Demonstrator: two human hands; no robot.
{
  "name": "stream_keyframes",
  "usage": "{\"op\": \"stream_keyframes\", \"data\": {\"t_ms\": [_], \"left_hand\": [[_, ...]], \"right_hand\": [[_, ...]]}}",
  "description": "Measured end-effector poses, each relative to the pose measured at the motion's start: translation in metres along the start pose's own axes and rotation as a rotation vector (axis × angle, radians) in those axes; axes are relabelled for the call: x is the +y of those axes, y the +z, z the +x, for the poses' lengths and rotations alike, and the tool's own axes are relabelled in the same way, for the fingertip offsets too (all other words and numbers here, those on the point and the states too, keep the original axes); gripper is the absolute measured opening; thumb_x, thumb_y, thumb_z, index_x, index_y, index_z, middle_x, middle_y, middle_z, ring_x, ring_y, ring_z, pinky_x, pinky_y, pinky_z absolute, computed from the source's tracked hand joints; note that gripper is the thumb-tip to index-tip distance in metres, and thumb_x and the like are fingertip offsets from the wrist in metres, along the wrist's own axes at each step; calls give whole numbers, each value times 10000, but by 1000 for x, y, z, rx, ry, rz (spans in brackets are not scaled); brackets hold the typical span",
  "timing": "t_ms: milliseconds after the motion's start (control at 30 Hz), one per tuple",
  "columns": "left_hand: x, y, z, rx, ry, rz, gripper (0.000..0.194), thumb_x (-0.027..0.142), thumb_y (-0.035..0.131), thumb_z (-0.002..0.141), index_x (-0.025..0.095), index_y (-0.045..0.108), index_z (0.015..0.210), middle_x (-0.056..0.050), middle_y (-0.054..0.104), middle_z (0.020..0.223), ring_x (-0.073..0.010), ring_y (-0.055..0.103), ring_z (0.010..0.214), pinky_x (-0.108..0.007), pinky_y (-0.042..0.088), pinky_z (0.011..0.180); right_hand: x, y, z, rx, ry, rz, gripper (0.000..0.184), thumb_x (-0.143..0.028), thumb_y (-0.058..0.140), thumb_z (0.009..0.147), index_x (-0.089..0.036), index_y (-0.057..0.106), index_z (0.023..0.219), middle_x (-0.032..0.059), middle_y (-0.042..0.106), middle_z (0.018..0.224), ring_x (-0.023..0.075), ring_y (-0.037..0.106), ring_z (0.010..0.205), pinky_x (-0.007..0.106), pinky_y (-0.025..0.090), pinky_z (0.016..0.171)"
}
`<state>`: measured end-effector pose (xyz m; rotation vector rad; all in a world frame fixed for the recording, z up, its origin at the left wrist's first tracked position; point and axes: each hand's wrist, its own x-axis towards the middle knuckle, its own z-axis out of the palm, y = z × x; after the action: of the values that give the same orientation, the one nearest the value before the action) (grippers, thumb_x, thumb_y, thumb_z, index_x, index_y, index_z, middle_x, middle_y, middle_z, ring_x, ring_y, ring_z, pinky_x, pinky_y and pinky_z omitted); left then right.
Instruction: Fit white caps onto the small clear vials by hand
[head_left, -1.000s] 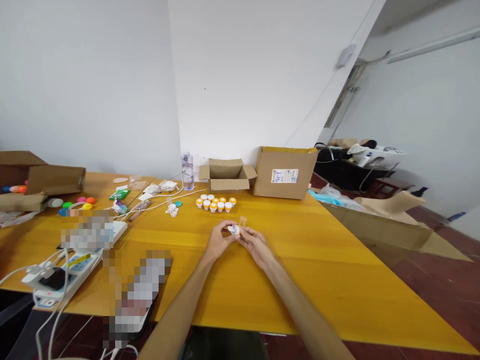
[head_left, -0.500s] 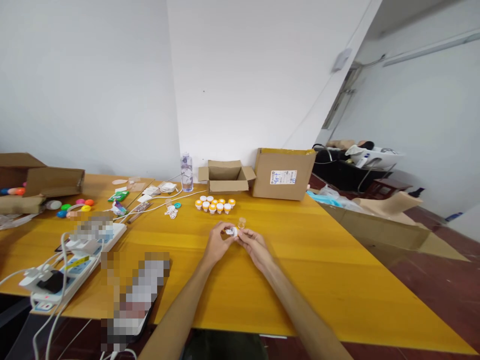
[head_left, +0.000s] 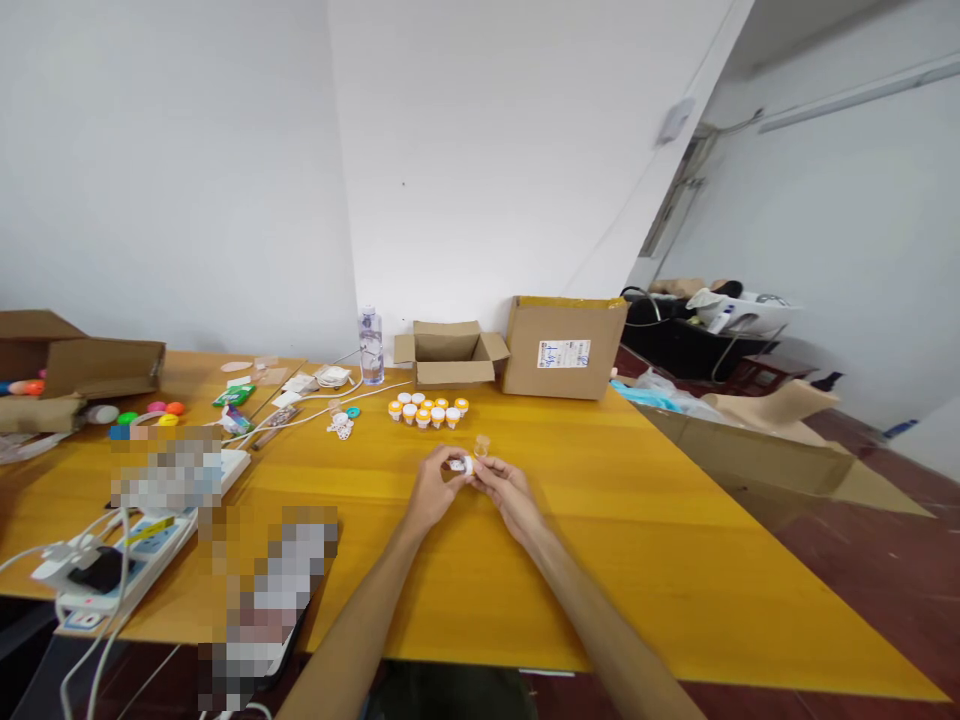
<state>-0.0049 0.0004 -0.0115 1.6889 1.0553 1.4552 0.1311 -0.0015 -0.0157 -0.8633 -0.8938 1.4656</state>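
Note:
Between my two hands, over the middle of the wooden table, is a small white piece (head_left: 469,465), partly covered by fingers. My left hand (head_left: 435,485) pinches it from the left with thumb and forefinger. The fingertips of my right hand (head_left: 506,490) close on its right side. Just beyond the hands stands a small clear plastic cup (head_left: 482,446). Farther back, several small white-and-orange pieces (head_left: 424,415) sit upright in a tight cluster. They resemble the held piece in size, though its exact kind is too small to make out.
Behind the cluster are an open cardboard box (head_left: 451,372), a larger closed carton (head_left: 566,375) and a water bottle (head_left: 371,346). Cables and a power strip (head_left: 154,540) lie at the left, near a blurred phone-like device (head_left: 277,590). White bits (head_left: 341,426) lie left of the cluster.
The view has shifted very slightly. Both hands keep their hold on the small white piece, which looks turned a little between the fingers.

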Motion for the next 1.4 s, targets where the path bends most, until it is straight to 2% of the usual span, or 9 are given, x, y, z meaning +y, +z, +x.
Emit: {"op": "stream_keyframes", "data": {"t_ms": [433, 600, 933, 1400], "left_hand": [[-1, -1, 0, -7, 8, 13, 211, 135, 688, 640, 184, 667, 845, -17, 665, 835, -165, 598, 783, -285, 472, 754], [-1, 0, 0, -5, -2, 20, 203, 150, 691, 644, 183, 667, 843, -16, 669, 828, -162, 598, 769, -280, 471, 736], [-1, 0, 0, -13, 52, 34, 197, 117, 666, 649, 191, 660, 831, -2, 645, 797, -154, 586, 756, -271, 459, 719], [-3, 0, -1, -1, -27, 31, 216, 174, 687, 636, 189, 677, 852, -26, 682, 849, -167, 602, 777, -297, 485, 752]], "right_hand": [[-1, 0, -1, -7, -11, -41, 354, -457, 854, 474, -190, 715, 659, 22, 678, 722, 144, 591, 677, 310, 497, 738], [-2, 1, -2, -12, -20, -76, 341, -465, 837, 502, -199, 720, 681, 16, 677, 731, 132, 576, 658, 286, 483, 701], [0, -2, -1, -25, -48, -140, 329, -480, 805, 549, -198, 740, 704, 37, 703, 748, 152, 588, 668, 300, 491, 698], [0, -1, -1, 1, -81, -177, 339, -479, 820, 514, -205, 746, 700, 36, 719, 761, 172, 610, 724, 319, 496, 751]]}}
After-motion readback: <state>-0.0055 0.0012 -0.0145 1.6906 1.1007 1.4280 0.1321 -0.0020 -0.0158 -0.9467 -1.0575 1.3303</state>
